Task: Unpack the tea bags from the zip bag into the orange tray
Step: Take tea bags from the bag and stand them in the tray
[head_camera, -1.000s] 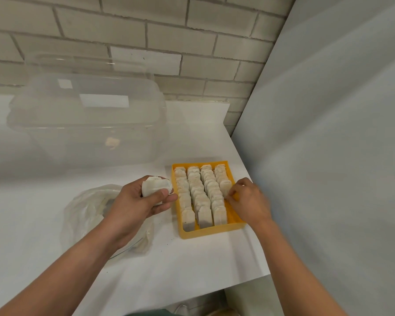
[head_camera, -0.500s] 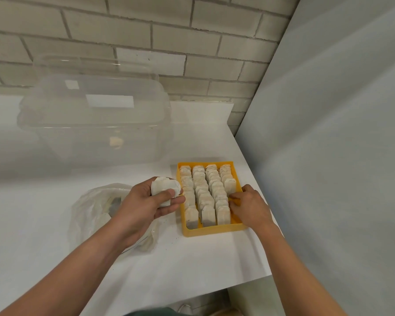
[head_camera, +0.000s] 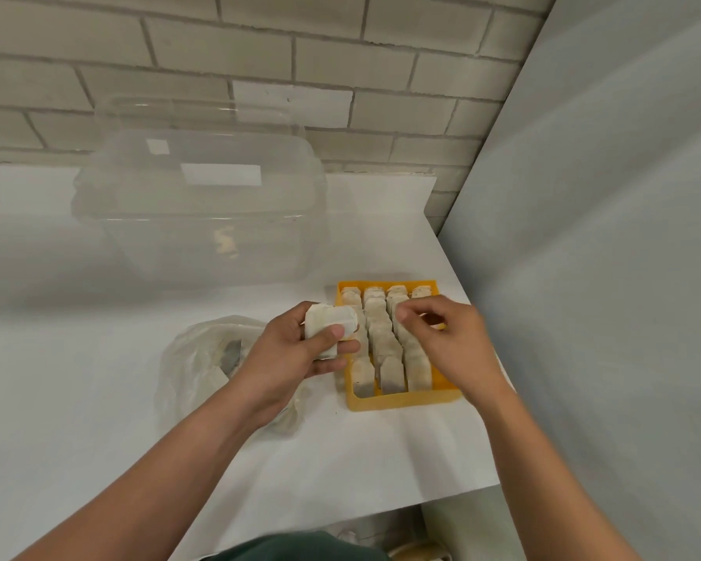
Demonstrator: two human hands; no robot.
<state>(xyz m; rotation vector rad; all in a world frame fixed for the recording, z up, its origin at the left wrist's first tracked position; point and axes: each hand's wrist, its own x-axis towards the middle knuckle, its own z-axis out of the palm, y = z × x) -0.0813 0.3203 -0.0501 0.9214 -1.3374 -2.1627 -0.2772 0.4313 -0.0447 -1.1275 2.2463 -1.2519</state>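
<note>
While a clear plastic tub (head_camera: 203, 220) stands behind the orange plastic tray (head_camera: 405, 400), the left hand (head_camera: 288, 358) grips pale tea bags (head_camera: 328, 321) beside it; the right hand (head_camera: 450, 342) is above, grip unclear.

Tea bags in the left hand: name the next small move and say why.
Probably the right hand should pinch one bag off the stack of tea bags the left hand holds beside the orange tray; it hovers over the tray, seemingly empty.
</note>
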